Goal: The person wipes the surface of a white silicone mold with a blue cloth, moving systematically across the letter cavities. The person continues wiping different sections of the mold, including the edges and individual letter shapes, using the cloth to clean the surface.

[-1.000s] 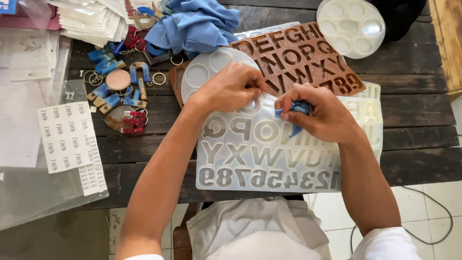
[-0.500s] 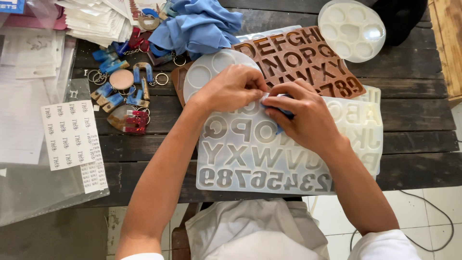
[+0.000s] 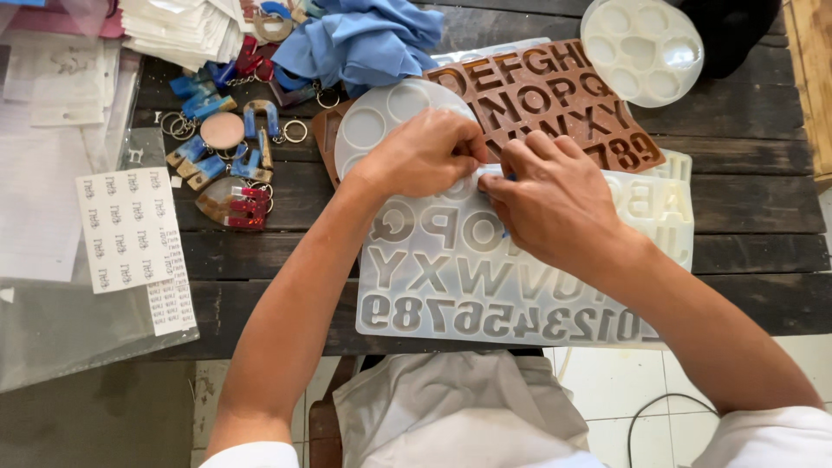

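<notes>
Head view
Landmark: a translucent white letter-and-number mould (image 3: 485,286) lies flat on the dark plank worktop (image 3: 745,130), its near edge hanging over the worktop's front edge.
Left hand: the left hand (image 3: 425,156) rests on the far edge of the white mould, fingers curled and pinched together at their tips.
Right hand: the right hand (image 3: 555,204) lies over the upper middle of the white mould, fingers bent inward to meet those of the left hand.
Held thing: a small blue piece (image 3: 505,179) shows between the fingertips of both hands at the mould's far edge; it is mostly hidden, so its shape cannot be told, and it seems to be nipped by the right fingers.
Brown mould: a brown letter mould (image 3: 555,95) lies just beyond the white mould, its near edge hidden under the hands.
Round mould: a clear round mould with circular cups (image 3: 381,121) sits beyond the white mould's far left corner, partly under the left hand.
Second round mould: another clear round mould (image 3: 641,48) lies well beyond the white mould, to the far right.
Cloth: a blue cloth (image 3: 364,39) is bunched beyond the white mould, on the left.
Keyrings: a heap of blue, brown and red keyring pieces (image 3: 225,147) lies to the left of the white mould.
Sticker sheet: a white sticker sheet (image 3: 130,230) lies further left, on clear plastic sleeves (image 3: 61,329).
</notes>
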